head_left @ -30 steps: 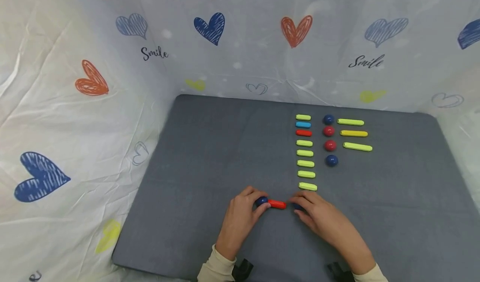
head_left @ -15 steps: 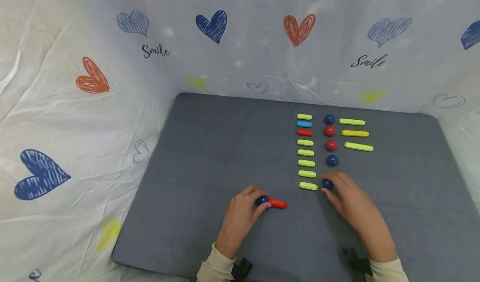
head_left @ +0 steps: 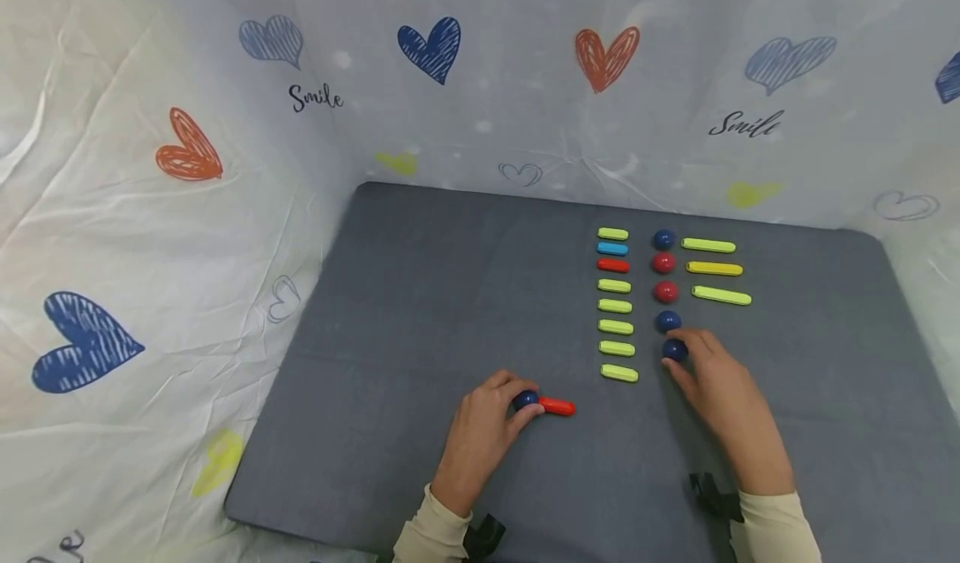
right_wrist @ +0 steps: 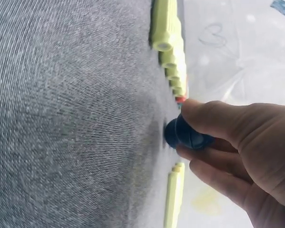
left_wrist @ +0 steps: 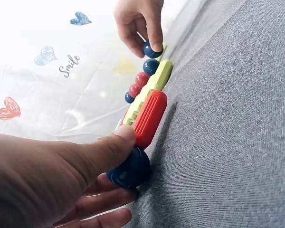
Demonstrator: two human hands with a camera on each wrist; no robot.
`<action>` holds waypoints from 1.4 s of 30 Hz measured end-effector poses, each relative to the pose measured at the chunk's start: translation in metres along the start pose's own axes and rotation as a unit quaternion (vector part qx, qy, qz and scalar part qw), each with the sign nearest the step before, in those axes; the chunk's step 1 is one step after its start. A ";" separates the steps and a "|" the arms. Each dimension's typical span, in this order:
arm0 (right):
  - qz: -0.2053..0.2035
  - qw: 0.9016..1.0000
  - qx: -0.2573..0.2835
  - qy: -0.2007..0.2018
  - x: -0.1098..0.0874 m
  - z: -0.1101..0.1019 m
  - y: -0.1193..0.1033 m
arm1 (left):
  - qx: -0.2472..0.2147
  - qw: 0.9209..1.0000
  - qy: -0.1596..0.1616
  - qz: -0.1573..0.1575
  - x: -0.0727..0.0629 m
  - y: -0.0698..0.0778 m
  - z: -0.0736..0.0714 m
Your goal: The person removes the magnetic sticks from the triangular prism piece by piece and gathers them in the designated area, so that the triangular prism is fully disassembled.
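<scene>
My left hand [head_left: 483, 430] pinches a dark blue ball [left_wrist: 130, 168] between thumb and fingers, low over the grey surface. A short red rod [head_left: 557, 406] sticks out from that ball toward the right, its near end by my thumb. Farther right, my right hand [head_left: 723, 396] pinches another dark blue ball [head_left: 674, 350] at the near end of a column of balls. Just beyond it lies a blue ball [head_left: 668, 321], then two red balls [head_left: 665, 291] and one more blue ball [head_left: 663, 239]. In the right wrist view, thumb and fingers grip the held ball [right_wrist: 194, 134].
Left of the balls runs a column of short rods: several pale green ones [head_left: 617, 348], one blue rod [head_left: 612, 248] and one red rod [head_left: 613, 265]. Three longer rods [head_left: 715, 269] lie to the right. A heart-printed sheet [head_left: 480, 72] rises behind the grey table [head_left: 420, 296].
My right hand has left the red rod's free end, carrying a blue ball right and away to the near end of the ball column. My left hand has stayed in place.
</scene>
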State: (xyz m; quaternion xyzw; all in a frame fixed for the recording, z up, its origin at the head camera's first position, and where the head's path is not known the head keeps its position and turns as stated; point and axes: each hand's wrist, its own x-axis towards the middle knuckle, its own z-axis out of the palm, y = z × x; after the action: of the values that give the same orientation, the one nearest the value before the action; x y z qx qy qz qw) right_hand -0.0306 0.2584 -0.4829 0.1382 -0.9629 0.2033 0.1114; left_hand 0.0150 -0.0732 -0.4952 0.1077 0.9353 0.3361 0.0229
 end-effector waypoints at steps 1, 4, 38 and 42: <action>0.005 1.000 0.000 -0.002 0.000 0.000 0.000 | 0.002 1.000 0.000 0.000 0.000 0.000 0.000; 0.014 1.000 -0.003 -0.005 -0.001 0.001 0.002 | 0.006 1.000 0.000 0.003 0.000 0.001 0.000; -0.138 0.987 0.046 -0.062 -0.008 0.029 -0.094 | 0.008 1.000 0.011 0.014 0.000 0.002 -0.001; -0.147 0.983 0.060 -0.089 -0.012 0.041 -0.106 | 0.003 1.000 0.009 0.014 -0.001 0.001 -0.001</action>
State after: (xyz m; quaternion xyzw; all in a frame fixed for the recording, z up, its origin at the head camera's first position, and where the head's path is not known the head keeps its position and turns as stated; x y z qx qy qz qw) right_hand 0.0071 0.1505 -0.4846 0.3025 -0.9241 0.2293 0.0451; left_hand 0.0164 -0.0731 -0.4939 0.1179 0.9350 0.3344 0.0090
